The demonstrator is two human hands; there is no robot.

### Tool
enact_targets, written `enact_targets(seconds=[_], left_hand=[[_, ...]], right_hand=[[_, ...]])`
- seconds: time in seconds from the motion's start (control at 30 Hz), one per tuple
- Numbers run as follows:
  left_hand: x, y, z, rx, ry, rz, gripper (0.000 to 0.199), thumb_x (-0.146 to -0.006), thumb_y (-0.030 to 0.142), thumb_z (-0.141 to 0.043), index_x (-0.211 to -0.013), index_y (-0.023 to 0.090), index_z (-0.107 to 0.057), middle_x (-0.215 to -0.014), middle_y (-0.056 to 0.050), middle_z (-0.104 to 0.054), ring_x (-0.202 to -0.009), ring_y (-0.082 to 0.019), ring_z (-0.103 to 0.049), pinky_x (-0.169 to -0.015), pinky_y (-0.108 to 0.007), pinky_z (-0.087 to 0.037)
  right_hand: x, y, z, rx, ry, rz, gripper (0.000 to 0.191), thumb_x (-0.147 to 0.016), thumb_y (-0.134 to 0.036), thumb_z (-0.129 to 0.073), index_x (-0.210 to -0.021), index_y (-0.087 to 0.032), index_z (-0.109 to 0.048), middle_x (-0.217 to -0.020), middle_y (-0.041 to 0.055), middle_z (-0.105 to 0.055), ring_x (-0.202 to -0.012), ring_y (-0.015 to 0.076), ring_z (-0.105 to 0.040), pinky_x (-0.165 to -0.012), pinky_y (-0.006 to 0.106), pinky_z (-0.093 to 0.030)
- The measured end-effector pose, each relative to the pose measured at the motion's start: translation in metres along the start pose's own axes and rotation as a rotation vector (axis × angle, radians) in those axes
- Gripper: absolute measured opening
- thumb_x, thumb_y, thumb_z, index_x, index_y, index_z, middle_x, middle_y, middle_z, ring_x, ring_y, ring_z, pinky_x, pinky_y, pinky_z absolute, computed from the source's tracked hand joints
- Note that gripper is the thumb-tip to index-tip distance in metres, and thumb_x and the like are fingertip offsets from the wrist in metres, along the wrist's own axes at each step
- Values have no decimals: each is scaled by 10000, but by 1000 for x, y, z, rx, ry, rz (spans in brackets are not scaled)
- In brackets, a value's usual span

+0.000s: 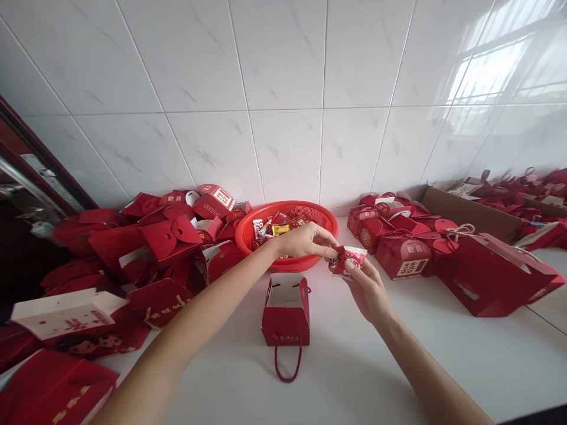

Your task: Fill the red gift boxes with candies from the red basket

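My right hand (370,290) is closed on red-and-white wrapped candies (349,260), held up to the right of the basket's front rim. My left hand (305,241) reaches across the basket, and its bent fingers pinch the left end of these wrappers. How many pieces are between the hands I cannot make out. Below my hands, a small red gift box (286,321) stands open at the top, with its dark red cord handle (287,378) lying toward me. Behind it, the orange-red plastic basket (330,221) holds mixed wrapped candies (280,229), partly hidden by my left hand.
Many red gift boxes (170,242) are heaped on the left. More closed red boxes (403,257) and a large red bag (491,277) stand on the right, beside a cardboard carton (469,209). A tiled wall (287,141) rises behind the white table (345,360).
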State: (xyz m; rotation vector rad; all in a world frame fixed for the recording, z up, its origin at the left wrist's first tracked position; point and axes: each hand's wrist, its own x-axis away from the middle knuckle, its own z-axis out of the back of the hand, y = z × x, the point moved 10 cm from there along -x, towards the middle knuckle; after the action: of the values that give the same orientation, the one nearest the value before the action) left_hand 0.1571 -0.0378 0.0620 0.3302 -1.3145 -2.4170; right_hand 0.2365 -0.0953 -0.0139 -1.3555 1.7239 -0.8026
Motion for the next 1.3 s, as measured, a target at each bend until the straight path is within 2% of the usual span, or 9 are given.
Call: enact_targets(seconds=[0.1,0.2,0.33,0.43,0.63,0.73,0.87,1.13,1.3], left_hand=[[-6,-32,32,-141,162,92,344,-894,444,-576,-996,162,-745,-891,-68,-751,-854,-204,-685,-761,-290,-501],[0,-83,78,-489,394,386,210,-788,358,-661,-840,174,-747,-826,-58,-744,-851,-235,-678,-740,-293,-487],[0,-128,88,-579,360,546,196,-521,276,-823,-575,190,-655,-609,-33,-669,-722,-235,-657,-648,-269,-460],[1,-136,87,-614,338,586,268,-453,167,-815,-456,197,-549,-514,-16,-593,-655,-235,-632,-614,-281,-435],[2,-88,82,-608,372,421,103,-697,235,-721,-633,192,-652,-660,-12,-660,-736,-224,-635,-707,-304,-448],[4,-40,67,-587,399,131,94,-801,273,-672,-841,198,-715,-871,-24,-721,-844,-207,-642,-790,-291,-455],[8,7,24,-749,284,-222,154,-869,187,-569,-862,202,-722,-880,-46,-699,-821,-187,-632,-760,-284,-451],[12,16,-5,-921,185,-334,297,-941,194,-451,-864,214,-737,-895,-71,-682,-795,-182,-624,-816,-327,-476],[17,17,24,-721,201,-249,302,-868,158,-515,-1009,251,-766,-1070,-48,-707,-927,-189,-652,-864,-299,-479]], right_hand=[[0,0,-1,-6,-2,-7,280,-717,-423,-823,-901,-233,-731,-858,39,-701,-724,176,-617,-658,330,-496],[0,1,-1,8,-5,-8,268,-715,-408,-830,-877,-227,-717,-833,28,-680,-689,154,-585,-612,295,-469],[1,8,-2,35,-29,-44,267,-714,-373,-839,-888,-223,-703,-809,10,-658,-681,132,-566,-618,269,-463],[1,13,-3,28,-30,-78,282,-698,-382,-847,-879,-209,-718,-795,11,-648,-681,132,-556,-627,275,-476],[1,17,1,-38,30,-177,335,-649,-434,-861,-824,-174,-742,-789,41,-667,-687,144,-572,-636,286,-497],[1,12,4,-100,51,-195,348,-678,-446,-832,-924,-213,-753,-945,59,-718,-809,189,-642,-656,291,-522],[1,11,9,-196,94,-215,288,-724,-443,-794,-939,-258,-748,-1112,58,-735,-1006,256,-675,-662,301,-542],[4,11,-1,-233,-1,-210,225,-797,-473,-746,-896,-273,-725,-1085,46,-754,-1228,320,-615,-949,457,-522],[4,15,1,-224,36,-240,257,-706,-430,-826,-871,-252,-744,-1042,40,-755,-1159,313,-657,-921,422,-542]])
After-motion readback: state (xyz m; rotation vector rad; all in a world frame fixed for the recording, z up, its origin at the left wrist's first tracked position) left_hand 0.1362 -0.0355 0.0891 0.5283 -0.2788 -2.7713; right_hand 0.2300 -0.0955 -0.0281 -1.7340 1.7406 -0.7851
